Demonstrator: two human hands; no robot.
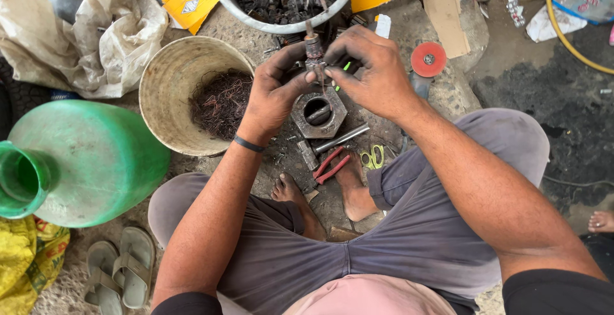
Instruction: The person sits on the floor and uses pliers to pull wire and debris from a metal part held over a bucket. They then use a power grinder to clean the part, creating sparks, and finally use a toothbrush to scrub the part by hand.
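1. Your left hand (276, 94) curls around the small dark metal motor armature with a thin shaft (314, 51), fingers closed on its lower part so that the shaft stands upright, pointing to 12 o'clock.
2. Your right hand (374, 72) comes in from 3 o'clock, fingertips pinched shut on the same armature just beside your left thumb; the two hands touch.
3. The armature sits directly above the heavy grey hexagonal metal block with a round hole (318, 111), which lies on the ground at 6 o'clock from your hands.
4. At 6 o'clock of that block, a short steel rod (341, 138) lies slanted, with red-handled pliers (330, 164) and small yellow-handled scissors (373, 157) near your bare feet.
5. At 9 o'clock of your left hand stands a worn cream plastic bucket (167, 72) holding tangled reddish copper wire (221, 101).
6. At 12 o'clock, a round grey metal basin (241, 7) is filled with more dark armatures.
7. At 3 o'clock of your right hand lies a red grinding disc (428, 59).
8. Far at 8 o'clock, a large green plastic jug (96, 161) lies on its side, with grey sandals (121, 273) below it.
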